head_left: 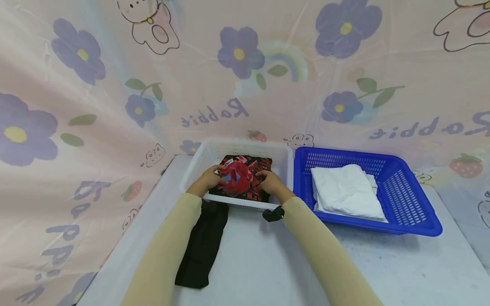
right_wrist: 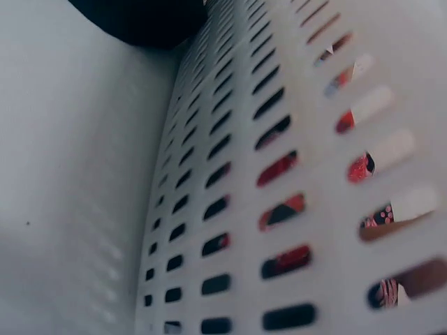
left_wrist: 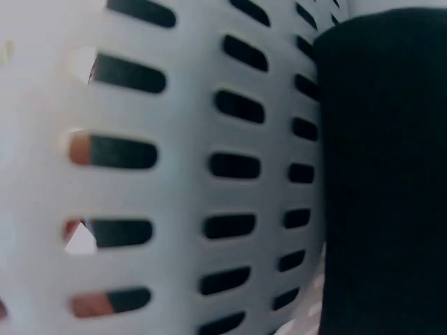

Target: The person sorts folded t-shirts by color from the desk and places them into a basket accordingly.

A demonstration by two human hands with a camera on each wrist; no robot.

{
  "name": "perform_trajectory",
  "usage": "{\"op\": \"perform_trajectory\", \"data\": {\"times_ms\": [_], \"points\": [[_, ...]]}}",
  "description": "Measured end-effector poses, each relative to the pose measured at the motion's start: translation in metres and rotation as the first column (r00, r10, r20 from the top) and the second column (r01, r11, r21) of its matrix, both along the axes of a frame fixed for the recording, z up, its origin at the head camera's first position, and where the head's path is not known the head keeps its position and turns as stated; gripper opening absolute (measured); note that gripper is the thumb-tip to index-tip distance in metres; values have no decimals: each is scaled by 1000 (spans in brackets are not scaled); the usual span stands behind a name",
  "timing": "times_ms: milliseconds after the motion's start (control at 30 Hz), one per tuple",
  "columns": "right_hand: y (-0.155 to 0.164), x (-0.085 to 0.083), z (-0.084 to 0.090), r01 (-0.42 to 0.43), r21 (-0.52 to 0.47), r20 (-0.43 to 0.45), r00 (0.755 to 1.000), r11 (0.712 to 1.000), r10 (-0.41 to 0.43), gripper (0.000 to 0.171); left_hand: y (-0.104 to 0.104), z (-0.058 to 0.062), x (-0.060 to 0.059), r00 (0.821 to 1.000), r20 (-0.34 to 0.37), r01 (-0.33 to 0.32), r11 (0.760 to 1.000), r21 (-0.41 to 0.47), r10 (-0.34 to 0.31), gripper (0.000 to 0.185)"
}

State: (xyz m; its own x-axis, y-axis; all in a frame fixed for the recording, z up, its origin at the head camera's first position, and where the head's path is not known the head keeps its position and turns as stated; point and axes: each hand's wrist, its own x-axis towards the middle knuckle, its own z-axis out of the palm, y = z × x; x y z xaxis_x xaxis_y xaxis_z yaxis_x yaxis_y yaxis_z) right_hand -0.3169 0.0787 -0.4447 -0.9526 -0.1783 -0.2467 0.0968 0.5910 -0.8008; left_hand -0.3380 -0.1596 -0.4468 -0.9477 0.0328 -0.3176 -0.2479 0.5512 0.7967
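A folded black garment with a red floral print (head_left: pixel 239 176) lies inside the white basket (head_left: pixel 285 170). My left hand (head_left: pixel 208 179) holds the garment's left side, with thumb and fingers spread apart on it. At the opposite side my right hand (head_left: pixel 273 185) grips the right edge. Both wrists cross over the basket's near rim. In the left wrist view the slotted basket wall (left_wrist: pixel 185 195) hides most of the hand. Through the slots in the right wrist view, bits of the red and black print (right_wrist: pixel 279 167) show.
To the right stands a blue basket (head_left: pixel 411 204) holding folded white cloth (head_left: pixel 346 191). A long black cloth (head_left: pixel 203 250) lies on the white table (head_left: pixel 260 259), in front of the white basket and partly behind the left sleeve. A patterned curtain (head_left: pixel 268 102) hangs behind.
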Motion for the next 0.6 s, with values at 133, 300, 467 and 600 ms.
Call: {"op": "perform_trajectory", "data": {"times_ms": [133, 300, 467, 600], "points": [[0, 1, 0, -1, 4, -18, 1000, 1000, 1, 53, 0, 1, 1, 1000, -26, -6, 1000, 1, 6, 63], [0, 1, 1, 0, 18, -25, 1000, 1000, 0, 54, -1, 5, 5, 1000, -29, 1, 1000, 25, 0, 65], [0, 2, 2, 33, 22, -60, 998, 999, -32, 56, -1, 6, 8, 999, -45, 5, 998, 58, -3, 65], [1, 4, 3, 62, 32, -97, 994, 998, -58, 57, 2, 6, 7, 997, -83, 1, 998, 69, 5, 68]]}}
